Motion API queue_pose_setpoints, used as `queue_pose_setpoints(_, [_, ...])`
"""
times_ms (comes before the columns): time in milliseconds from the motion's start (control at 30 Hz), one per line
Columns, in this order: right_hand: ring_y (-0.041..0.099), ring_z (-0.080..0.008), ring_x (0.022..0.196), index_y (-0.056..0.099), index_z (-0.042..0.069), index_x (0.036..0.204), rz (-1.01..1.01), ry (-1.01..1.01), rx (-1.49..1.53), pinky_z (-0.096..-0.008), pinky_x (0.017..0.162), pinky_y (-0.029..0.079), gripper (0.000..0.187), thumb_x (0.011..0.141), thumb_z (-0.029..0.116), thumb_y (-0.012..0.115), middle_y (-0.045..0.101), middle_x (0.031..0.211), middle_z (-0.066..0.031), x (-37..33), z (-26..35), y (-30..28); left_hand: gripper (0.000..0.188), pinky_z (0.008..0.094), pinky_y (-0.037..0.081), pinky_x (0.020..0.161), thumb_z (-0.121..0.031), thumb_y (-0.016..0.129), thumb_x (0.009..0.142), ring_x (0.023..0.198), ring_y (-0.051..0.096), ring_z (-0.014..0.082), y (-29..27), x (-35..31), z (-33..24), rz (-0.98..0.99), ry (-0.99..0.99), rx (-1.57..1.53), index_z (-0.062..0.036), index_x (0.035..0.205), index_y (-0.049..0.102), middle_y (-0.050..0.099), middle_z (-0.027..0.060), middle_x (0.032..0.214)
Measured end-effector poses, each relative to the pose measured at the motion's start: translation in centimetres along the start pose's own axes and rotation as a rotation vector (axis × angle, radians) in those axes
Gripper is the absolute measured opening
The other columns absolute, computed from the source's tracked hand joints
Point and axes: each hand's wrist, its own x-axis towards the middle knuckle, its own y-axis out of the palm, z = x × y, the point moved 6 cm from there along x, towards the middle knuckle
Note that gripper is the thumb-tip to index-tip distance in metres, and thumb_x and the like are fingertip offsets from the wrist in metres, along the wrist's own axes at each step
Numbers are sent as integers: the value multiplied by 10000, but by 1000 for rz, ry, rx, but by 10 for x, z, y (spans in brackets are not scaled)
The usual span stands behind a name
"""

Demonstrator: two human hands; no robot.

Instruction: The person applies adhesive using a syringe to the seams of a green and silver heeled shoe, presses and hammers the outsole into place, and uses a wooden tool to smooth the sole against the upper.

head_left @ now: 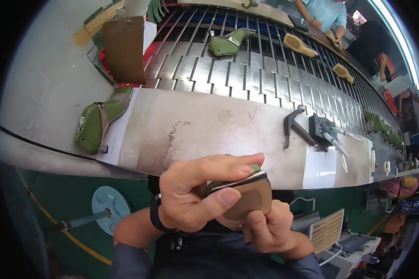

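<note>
In front of my body I hold a shoe last with a tan sole (249, 201) turned up toward me, a dark strip at its front edge and a bit of green showing beyond. My left hand (191, 188) is closed on its front part, thumb on the sole side and fingers over the far edge. Lower down, my right hand (273, 225) grips its narrower end, with the thumb against the sole. The palms and fingers hide much of the last. On the bench to the left lies a green shoe last (97, 123) with a strap across it.
A hammer (300, 130) and a dark holder (322, 128) with thin brushes or pens lie on the bench (209, 123). Beyond it runs a slatted conveyor (191, 69) carrying a green last (228, 44) and tan-soled ones (299, 45). A co-worker (326, 16) sits across; a blue stool (111, 209) stands lower left.
</note>
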Motion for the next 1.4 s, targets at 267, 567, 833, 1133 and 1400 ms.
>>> queue_pose_setpoints(267, [556, -278, 468, 608, 26, 818, 12, -198, -92, -386, 442, 422, 235, 980, 120, 750, 542, 610, -93, 2, 10, 26, 165, 454, 621, 954, -77, 714, 989, 1072, 764, 348, -9, -16, -24, -175, -121, 85, -4, 1098, 614, 711, 373, 1185])
queue_pose_setpoints(567, [569, -292, 485, 640, 24, 861, 23, -321, -227, -399, 447, 446, 189, 936, 117, 787, 564, 631, -102, 14, 26, 30, 277, 390, 604, 933, -225, 777, 988, 1039, 738, 274, -11, -6, -44, -72, -253, 407, 13, 1069, 661, 738, 230, 1096])
queue_pose_setpoints(833, [578, -278, 481, 672, 21, 887, 21, -327, -193, -395, 452, 460, 186, 927, 141, 810, 563, 618, -95, 20, 25, 33, 319, 405, 583, 937, -265, 706, 1039, 1031, 720, 289, -16, -14, -45, -220, -167, 442, 45, 1104, 673, 717, 220, 1081])
queue_pose_setpoints(1133, [596, -274, 490, 660, 34, 840, 28, -288, -143, -394, 454, 465, 223, 943, 170, 805, 566, 609, -93, 29, 25, 37, 140, 334, 549, 955, -70, 629, 1061, 1055, 716, 226, -22, -15, -48, -195, -128, 460, 39, 1136, 673, 741, 194, 1147])
queue_pose_setpoints(1400, [630, -297, 529, 670, 25, 857, 56, -162, -58, -397, 480, 478, 195, 954, 150, 785, 613, 656, -121, 30, 12, 35, 161, 463, 584, 997, -135, 662, 1033, 1011, 732, 281, -32, -15, -48, -370, -209, 576, 9, 1040, 590, 735, 237, 1084])
